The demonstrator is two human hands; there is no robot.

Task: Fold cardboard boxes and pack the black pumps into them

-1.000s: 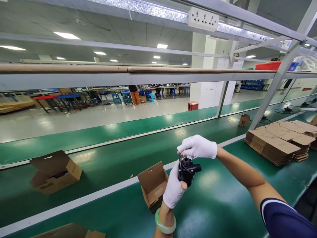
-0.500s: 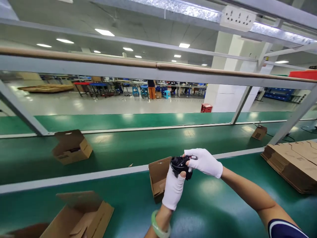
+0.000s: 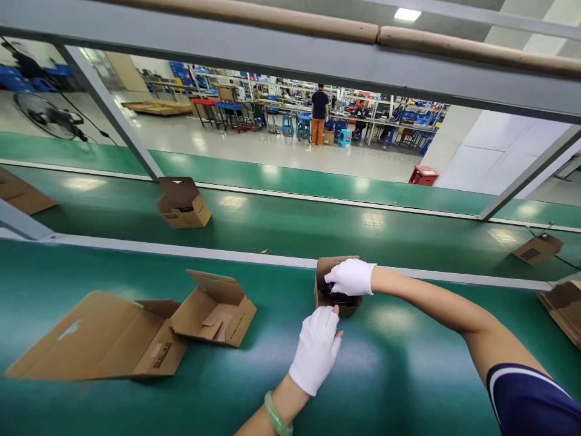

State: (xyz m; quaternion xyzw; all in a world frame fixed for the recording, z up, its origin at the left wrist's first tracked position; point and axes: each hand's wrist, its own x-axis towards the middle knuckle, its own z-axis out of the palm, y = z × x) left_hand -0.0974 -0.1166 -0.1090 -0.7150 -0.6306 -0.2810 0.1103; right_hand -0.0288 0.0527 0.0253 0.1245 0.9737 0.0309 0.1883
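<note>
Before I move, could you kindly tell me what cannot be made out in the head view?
- The black device: mostly hidden by the right hand and its box.
- The stacked cardboard: cut off by the right edge.
- The dark item in the far box: too small to identify.
- The printed label: too blurred to read.

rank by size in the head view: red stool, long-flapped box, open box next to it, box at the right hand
1. long-flapped box
2. open box next to it
3. box at the right hand, partly covered
4. red stool, farthest away, so only its look ranks last
</note>
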